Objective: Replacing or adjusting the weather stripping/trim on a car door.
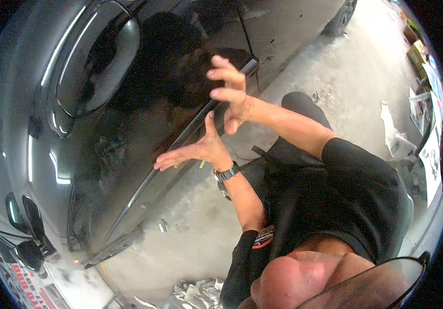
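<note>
Both my hands are raised in front of the glossy black side of a car. My left hand, with a dark watch on its wrist, is open, its fingers stretched toward the left and its thumb up. Just above it and to the right, my right hand is open too, fingers apart and slightly bent. Neither hand holds anything. A long dark trim strip runs slantwise along the lower car side behind them. Whether a fingertip touches it, I cannot tell. At the upper left is the door handle.
Grey concrete floor lies below the car. A wheel stands at the top right. Papers and boxes line the right edge, and crumpled sheets lie at the bottom. A printed banner shows at the lower left.
</note>
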Demonstrator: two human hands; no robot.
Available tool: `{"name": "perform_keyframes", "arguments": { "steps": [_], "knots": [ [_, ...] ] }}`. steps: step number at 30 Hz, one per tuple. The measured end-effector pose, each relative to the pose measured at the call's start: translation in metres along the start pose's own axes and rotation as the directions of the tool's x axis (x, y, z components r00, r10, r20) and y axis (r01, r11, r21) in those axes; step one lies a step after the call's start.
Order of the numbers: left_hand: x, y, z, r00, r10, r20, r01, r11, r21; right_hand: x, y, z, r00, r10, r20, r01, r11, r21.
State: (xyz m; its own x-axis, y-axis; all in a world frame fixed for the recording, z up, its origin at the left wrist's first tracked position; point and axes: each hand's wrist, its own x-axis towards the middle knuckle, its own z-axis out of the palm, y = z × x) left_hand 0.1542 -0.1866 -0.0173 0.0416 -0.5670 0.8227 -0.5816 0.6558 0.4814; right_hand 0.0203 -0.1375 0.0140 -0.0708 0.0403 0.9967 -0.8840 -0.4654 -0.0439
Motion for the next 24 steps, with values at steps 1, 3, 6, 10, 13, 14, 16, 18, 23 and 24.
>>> {"name": "perform_keyframes", "arguments": {
  "steps": [1, 3, 6, 10, 13, 14, 16, 18, 23, 24],
  "knots": [
    [0.0, -0.001, 0.002, 0.999, 0.045, 0.007, -0.045, 0.999, 0.012, -0.001, 0.0, 0.007, 0.996, -0.044, 0.078, 0.039, 0.997, 0.065],
    [-0.001, -0.004, 0.005, 0.992, 0.128, -0.002, -0.127, 0.986, 0.108, -0.004, 0.001, 0.013, 0.97, -0.129, 0.205, 0.102, 0.985, 0.14],
    [-0.001, -0.009, 0.007, 0.991, 0.135, 0.007, -0.134, 0.983, 0.126, -0.007, 0.005, 0.013, 0.933, -0.229, 0.277, 0.171, 0.96, 0.221],
    [-0.003, -0.012, 0.01, 0.992, 0.114, 0.061, -0.12, 0.986, 0.113, -0.005, 0.021, 0.011, 0.878, -0.362, 0.314, 0.243, 0.901, 0.359],
    [-0.003, -0.011, 0.011, 0.99, 0.111, 0.088, -0.12, 0.987, 0.11, -0.002, 0.026, 0.01, 0.837, -0.451, 0.309, 0.262, 0.827, 0.498],
    [-0.004, -0.011, 0.011, 0.989, 0.109, 0.096, -0.119, 0.987, 0.111, -0.003, 0.026, 0.008, 0.831, -0.464, 0.306, 0.27, 0.818, 0.508],
    [-0.004, -0.009, 0.01, 0.988, 0.105, 0.109, -0.117, 0.987, 0.114, -0.006, 0.027, 0.005, 0.83, -0.45, 0.331, 0.166, 0.765, 0.623],
    [-0.003, -0.007, 0.01, 0.986, 0.106, 0.131, -0.121, 0.986, 0.112, -0.01, 0.028, 0.004, 0.814, -0.461, 0.354, 0.124, 0.733, 0.668],
    [0.001, -0.005, 0.008, 0.984, 0.106, 0.143, -0.123, 0.985, 0.118, -0.005, 0.022, 0.001, 0.882, -0.359, 0.304, 0.019, 0.673, 0.739],
    [0.001, -0.004, 0.008, 0.984, 0.107, 0.144, -0.125, 0.985, 0.121, -0.002, 0.017, 0.001, 0.935, -0.245, 0.258, -0.036, 0.656, 0.754]
  ]
}}
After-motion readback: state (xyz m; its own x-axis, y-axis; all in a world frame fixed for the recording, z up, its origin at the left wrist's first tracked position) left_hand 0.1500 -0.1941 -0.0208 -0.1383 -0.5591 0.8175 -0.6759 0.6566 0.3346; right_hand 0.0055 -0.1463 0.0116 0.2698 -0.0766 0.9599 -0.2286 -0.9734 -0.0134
